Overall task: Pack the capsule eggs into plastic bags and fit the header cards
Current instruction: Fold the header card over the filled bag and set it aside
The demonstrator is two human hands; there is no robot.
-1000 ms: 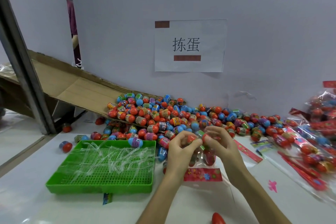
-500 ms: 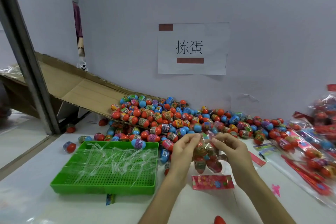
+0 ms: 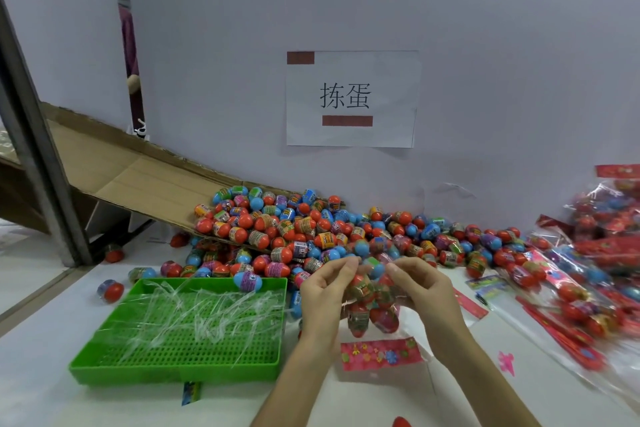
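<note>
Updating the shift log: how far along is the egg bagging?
Done: filled clear bags with red header cards are piled at the right. In hand: the left hand and right hand pinch the top of a clear plastic bag of capsule eggs, held above a red flowered header card, apparently not fitted yet. Left: a heap of loose red and blue capsule eggs by the cardboard chute.

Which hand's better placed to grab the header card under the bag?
Probably right: the header card lies just below the right hand, by its wrist; the left hand can hold the bag of capsule eggs.
</note>
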